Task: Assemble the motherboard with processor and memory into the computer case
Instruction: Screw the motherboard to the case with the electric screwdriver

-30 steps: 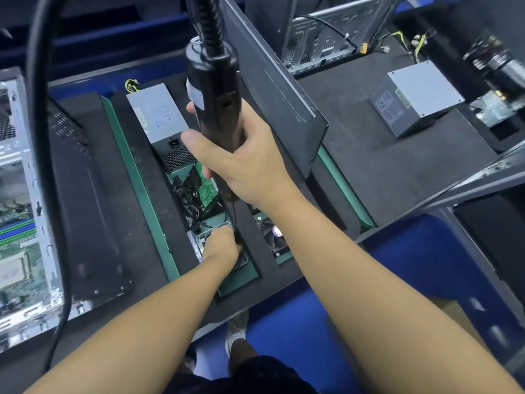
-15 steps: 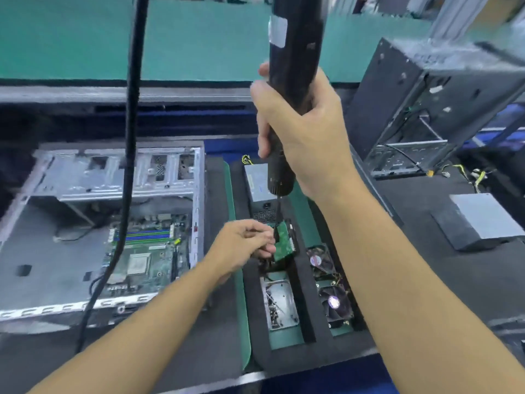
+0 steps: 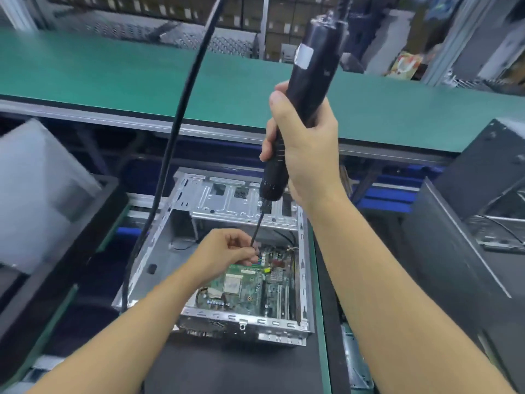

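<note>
An open metal computer case (image 3: 227, 200) lies on its side in front of me. A green motherboard (image 3: 250, 291) with a silver processor (image 3: 233, 284) sits inside it. My right hand (image 3: 306, 149) grips a black electric screwdriver (image 3: 298, 109), held tilted above the case. Its thin bit (image 3: 257, 228) points down to my left hand (image 3: 227, 251), whose fingertips pinch at the bit's tip just above the board's far edge. What the fingers hold there is too small to see.
A thick black cable (image 3: 181, 109) hangs down across the case's left side. A green conveyor belt (image 3: 113, 75) runs behind the case. Dark case panels (image 3: 468, 251) stand at the right, and a blurred grey panel (image 3: 37, 194) at the left.
My view and both hands have swung left from the parts tray to the open case. The left hand left the tray and now pinches at the screwdriver bit over the motherboard.
</note>
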{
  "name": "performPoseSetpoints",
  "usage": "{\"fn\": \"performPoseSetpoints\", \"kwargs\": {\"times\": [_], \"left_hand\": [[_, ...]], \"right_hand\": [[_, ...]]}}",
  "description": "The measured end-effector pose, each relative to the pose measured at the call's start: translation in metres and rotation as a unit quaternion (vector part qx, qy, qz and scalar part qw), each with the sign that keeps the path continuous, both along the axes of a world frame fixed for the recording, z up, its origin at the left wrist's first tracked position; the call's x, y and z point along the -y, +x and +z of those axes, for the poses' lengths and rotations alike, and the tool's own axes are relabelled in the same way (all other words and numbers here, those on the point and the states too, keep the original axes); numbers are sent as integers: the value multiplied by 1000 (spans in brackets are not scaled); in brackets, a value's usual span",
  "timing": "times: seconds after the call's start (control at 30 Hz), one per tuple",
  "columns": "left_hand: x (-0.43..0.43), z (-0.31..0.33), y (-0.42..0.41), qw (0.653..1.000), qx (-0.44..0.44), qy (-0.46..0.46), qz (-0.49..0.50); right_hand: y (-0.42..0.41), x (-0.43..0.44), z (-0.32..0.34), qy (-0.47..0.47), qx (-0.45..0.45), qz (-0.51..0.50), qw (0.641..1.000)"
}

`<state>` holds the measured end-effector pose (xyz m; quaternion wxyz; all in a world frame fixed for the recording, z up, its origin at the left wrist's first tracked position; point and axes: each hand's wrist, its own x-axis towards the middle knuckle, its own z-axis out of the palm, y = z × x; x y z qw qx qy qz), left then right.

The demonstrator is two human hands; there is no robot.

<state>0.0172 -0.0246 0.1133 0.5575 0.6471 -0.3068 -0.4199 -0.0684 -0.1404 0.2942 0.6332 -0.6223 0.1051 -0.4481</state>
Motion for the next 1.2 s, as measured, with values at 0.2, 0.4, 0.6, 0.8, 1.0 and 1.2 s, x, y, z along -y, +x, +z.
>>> {"fn": "performPoseSetpoints", "kwargs": {"times": [0.2,0.4,0.6,0.8,1.0,1.2], "left_hand": [[-18,-9,32,1000,9,-1,10],[-26,-23,54,1000,18,5,-1],[-30,-35,66,999,35,5,-3],[-36,-38,79,997,69,-8,16],[-40,-47,95,995,92,-37,14],[-39,-57,100,999,29,-32,4]], "right_hand": [[38,-15,-10,18,-10,-14,1000],[58,-22,-19,16,-39,-42,998],[72,-28,-25,19,-48,-55,997],[85,-36,-30,14,-45,-70,996],[96,-42,-35,11,-50,-82,995],[95,-37,-44,28,-43,-93,994]]}}
